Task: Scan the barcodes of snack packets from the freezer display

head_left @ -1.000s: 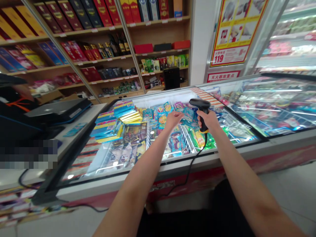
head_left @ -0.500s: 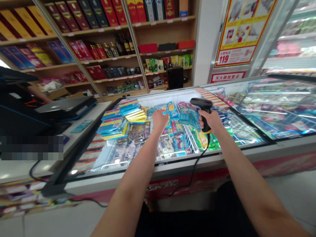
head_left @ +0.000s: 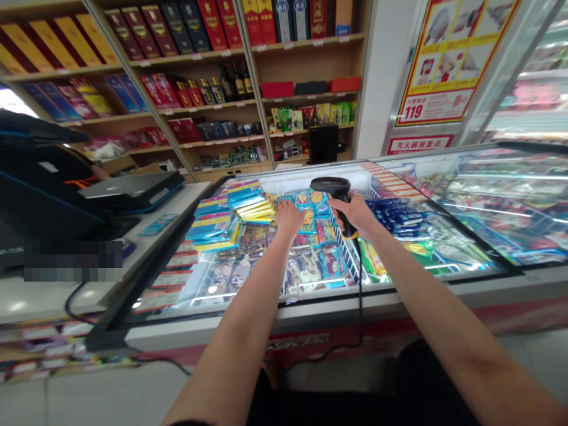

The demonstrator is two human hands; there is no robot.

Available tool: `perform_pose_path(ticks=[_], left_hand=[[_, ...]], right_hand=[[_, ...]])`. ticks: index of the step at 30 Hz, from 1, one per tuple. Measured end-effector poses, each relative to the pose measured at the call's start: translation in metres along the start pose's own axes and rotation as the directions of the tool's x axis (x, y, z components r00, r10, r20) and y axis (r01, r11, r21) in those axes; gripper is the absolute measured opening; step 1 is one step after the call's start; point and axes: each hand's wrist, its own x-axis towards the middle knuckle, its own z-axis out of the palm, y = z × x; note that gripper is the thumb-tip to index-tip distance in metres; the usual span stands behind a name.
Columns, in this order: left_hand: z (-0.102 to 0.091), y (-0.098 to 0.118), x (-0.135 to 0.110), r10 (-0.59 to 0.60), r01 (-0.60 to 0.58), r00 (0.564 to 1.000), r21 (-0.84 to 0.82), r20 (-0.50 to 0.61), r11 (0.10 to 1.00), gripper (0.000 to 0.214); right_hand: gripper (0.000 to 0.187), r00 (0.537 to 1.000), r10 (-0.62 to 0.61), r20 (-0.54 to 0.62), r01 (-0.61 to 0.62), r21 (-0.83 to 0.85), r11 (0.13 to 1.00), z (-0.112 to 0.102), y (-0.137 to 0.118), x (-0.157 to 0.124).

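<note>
My right hand (head_left: pixel 356 214) is wrapped round the grip of a black barcode scanner (head_left: pixel 332 187), its head pointing left above the freezer's goods. From its handle a black cable (head_left: pixel 360 278) hangs down over the freezer's front edge. Fingers outstretched, my left hand (head_left: pixel 289 216) lies over blue snack packets (head_left: pixel 310 201); whether it grips one is hidden, but none is seen in it. Just left of that hand is a stack of blue-and-yellow packets (head_left: pixel 252 204). Dark packets (head_left: pixel 260 235) lie below it in the basket.
The chest freezer (head_left: pixel 248 316) spans the front, with a white wire divider (head_left: pixel 350 257) inside. Dark blue packets (head_left: pixel 397 216) lie on the right. A counter (head_left: pixel 177 204) with a dark machine (head_left: pixel 39 189) stands left. Shelves (head_left: pixel 306 44) of boxes rise behind.
My right hand has moved left with the scanner, closer to my left hand. My left fingers have come down flatter onto the packets. Blue packets beside the scanner no longer show there.
</note>
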Motion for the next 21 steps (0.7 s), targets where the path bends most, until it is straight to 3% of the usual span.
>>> perform_pose_path(ticks=[11,15,21], left_hand=[[0.005,0.003,0.025,-0.041,0.045,0.998,-0.069,0.058,0.997,0.039],[0.006,0.004,0.018,-0.041,0.044,0.997,-0.042,0.070,0.998,0.036],[-0.008,0.006,-0.006,0.073,-0.064,0.983,-0.063,0.166,0.996,0.040]], right_hand=[[0.023,0.998,0.051,-0.038,-0.049,0.062,0.997,-0.003,0.015,0.004],[0.024,0.998,0.055,-0.041,-0.052,0.071,0.996,-0.004,0.015,0.004],[0.022,0.999,0.042,-0.023,-0.041,0.064,0.997,-0.003,0.016,0.001]])
